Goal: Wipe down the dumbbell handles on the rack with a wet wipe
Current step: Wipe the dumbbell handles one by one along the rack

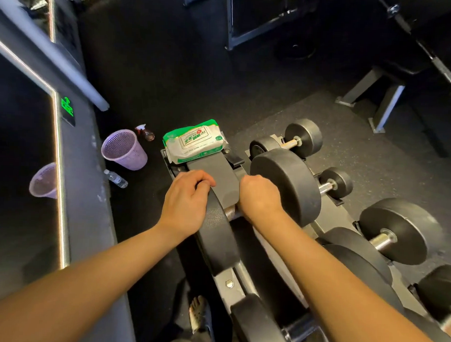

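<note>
A large black dumbbell [286, 184] lies across the top tier of the rack [229, 283], and both hands are on it. The left hand [186, 197] rests on the dumbbell's left weight head, palm down, with its fingers curled over the head's upper rim and gripping it. The right hand [260, 197] is closed round the metal handle [230, 212], clenched just beside the dumbbell's right weight head, so that only a short piece of bare handle shows between the two hands. Whether a wipe is held inside that fist cannot be told, as the palm faces down. Just beyond the dumbbell, on the flat end of the rack, lies a green and white pack of wet wipes [194, 144], lid side up. To the right of the dumbbell, smaller dumbbells [336, 181] sit on the lower tiers with their handles bare. To the left of the dumbbell, down on the dark floor, stand a purple mesh bin [124, 149], a spray bottle [145, 132] just behind it and a clear water bottle [116, 178] lying on its side nearer the wall. Below the dumbbell, close to the rack's foot, a foot in a sandal [197, 313] shows.
</note>
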The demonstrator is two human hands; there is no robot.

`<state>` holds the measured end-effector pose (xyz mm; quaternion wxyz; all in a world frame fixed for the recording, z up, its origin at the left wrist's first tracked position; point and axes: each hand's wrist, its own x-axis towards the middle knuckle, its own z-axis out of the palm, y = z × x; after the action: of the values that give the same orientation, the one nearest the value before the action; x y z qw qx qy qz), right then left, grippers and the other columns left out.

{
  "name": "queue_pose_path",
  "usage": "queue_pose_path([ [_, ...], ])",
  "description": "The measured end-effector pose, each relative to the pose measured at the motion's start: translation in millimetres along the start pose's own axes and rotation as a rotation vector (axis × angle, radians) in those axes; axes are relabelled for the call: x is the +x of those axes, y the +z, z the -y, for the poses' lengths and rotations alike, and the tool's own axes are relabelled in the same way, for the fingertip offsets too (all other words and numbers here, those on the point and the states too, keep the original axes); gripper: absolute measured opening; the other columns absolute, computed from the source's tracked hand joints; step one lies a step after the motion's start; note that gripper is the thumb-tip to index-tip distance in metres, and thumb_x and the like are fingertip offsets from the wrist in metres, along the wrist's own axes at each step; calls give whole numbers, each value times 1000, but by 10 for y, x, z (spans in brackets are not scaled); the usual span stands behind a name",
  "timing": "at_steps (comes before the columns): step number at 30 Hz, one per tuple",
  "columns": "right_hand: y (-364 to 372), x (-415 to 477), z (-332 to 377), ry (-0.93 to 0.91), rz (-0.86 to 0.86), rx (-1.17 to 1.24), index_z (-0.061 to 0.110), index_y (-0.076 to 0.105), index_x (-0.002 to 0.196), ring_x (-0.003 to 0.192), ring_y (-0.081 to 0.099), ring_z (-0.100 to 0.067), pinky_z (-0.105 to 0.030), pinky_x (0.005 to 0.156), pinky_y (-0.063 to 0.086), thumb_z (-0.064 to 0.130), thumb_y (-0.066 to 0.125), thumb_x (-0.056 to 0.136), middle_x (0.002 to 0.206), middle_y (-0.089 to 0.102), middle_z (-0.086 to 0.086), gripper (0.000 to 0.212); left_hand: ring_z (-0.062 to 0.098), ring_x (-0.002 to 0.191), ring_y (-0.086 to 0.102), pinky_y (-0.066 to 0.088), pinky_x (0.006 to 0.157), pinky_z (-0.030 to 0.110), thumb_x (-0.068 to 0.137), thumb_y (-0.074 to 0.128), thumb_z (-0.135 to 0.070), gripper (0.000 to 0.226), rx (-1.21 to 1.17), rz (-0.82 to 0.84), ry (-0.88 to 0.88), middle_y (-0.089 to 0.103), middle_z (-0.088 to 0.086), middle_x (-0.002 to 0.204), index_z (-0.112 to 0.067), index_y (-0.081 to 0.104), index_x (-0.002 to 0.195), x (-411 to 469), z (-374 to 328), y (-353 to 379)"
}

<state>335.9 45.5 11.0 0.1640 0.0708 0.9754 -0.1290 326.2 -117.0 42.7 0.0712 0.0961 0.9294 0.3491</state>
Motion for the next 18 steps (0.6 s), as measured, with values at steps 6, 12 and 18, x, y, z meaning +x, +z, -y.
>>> queue_pose_path([
  [6, -239, 303, 220, -275, 566, 398, 2, 66, 81, 48, 57, -16, -28, 48, 48, 2, 57, 93, 62, 65, -7, 14, 6, 106, 55, 46, 93, 30, 103, 45, -19, 24, -47, -20, -8, 64, -9, 106, -30, 66, 104, 1, 33, 14],
  [12, -281, 474, 153, -299, 446, -312, 12, 60, 122, 110, 60, -31, -42, 92, 46, 23, 66, 94, 117, 62, -11, 31, 9, 109, 56, 47, 98, 36, 103, 45, -20, 23, -37, -7, -21, 62, -8, 111, -29, 63, 112, -8, 9, 4],
  [18, -210, 330, 135, -348, 348, -116, 8, 60, 118, 107, 62, -34, -38, 84, 48, 22, 62, 96, 116, 65, -13, 27, 6, 108, 55, 46, 95, 30, 102, 46, -18, 23, -38, -26, -13, 63, -8, 110, -28, 65, 112, 6, 42, 11],
])
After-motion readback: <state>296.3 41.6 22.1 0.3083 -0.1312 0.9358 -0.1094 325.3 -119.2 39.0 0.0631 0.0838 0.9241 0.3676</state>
